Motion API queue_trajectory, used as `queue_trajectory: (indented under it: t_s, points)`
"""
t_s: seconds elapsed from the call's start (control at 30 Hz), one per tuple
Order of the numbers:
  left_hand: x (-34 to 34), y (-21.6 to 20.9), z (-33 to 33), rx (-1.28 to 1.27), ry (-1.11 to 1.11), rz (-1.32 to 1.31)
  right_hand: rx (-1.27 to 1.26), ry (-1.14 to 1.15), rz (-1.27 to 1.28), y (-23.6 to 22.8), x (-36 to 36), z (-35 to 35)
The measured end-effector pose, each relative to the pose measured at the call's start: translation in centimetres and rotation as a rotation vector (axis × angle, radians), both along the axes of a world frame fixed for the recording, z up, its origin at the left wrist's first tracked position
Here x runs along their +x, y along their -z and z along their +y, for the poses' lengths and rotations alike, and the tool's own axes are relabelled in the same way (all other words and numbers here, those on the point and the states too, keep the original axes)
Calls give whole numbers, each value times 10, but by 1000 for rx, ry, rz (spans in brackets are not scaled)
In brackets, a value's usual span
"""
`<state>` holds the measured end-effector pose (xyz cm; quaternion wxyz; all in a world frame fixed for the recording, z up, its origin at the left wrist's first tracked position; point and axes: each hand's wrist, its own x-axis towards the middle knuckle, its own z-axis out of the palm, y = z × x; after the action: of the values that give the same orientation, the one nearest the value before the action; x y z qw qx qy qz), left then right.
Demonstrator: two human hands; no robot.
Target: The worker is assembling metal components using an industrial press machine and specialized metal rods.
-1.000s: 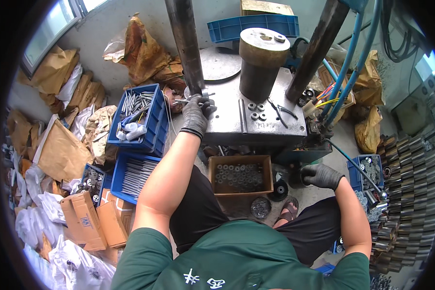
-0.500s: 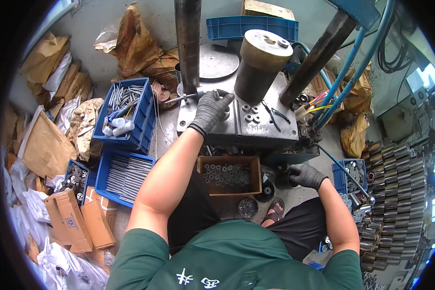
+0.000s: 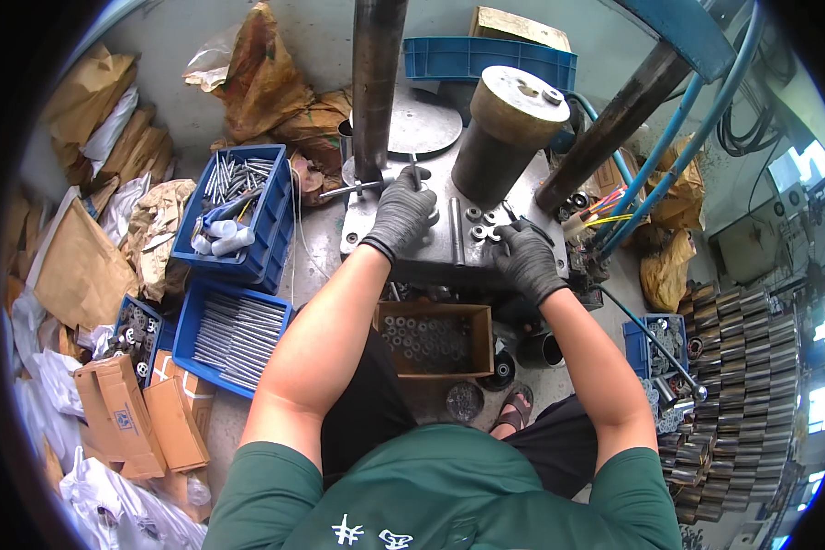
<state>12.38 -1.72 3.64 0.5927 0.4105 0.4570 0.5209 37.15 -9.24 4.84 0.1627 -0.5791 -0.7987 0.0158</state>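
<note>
My left hand (image 3: 403, 213), in a grey knit glove, is closed at the left of the steel press plate (image 3: 435, 252). A thin metal shaft (image 3: 414, 170) sticks up from its fingers; the rest is hidden by the glove. My right hand (image 3: 528, 263), also gloved, is over the plate's right part, its thumb and fingertips closed about a small metal ring (image 3: 494, 234). Several more such rings (image 3: 474, 214) sit just beyond. Pliers (image 3: 509, 211) lie partly covered by this hand. Between my hands lies a steel bar (image 3: 456, 232).
A large steel cylinder (image 3: 500, 151) stands behind the rings, between two posts (image 3: 376, 92). Blue crates of rods (image 3: 234, 335) stand at the left. Below the plate is a wooden box of rings (image 3: 481, 339). Stacked metal tubes (image 3: 742, 385) fill the right side.
My right hand has risen from the dark cylinder near the floor to the rings on the plate. My left hand stays in place, with the shaft now showing upright in its fingers.
</note>
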Motion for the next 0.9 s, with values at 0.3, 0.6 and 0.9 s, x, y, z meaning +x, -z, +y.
queue_trajectory:
  t_s: [0.3, 0.6, 0.9]
  points:
    - [-7, -8, -2, 280, 39, 702, 22, 36, 34, 1, -4, 12]
    - [0, -15, -11, 533, -38, 1179, 786, -109, 509, -136, 9, 67]
    - [-1, -18, -6, 393, 50, 1135, 373, 246, 323, -164, 29, 153]
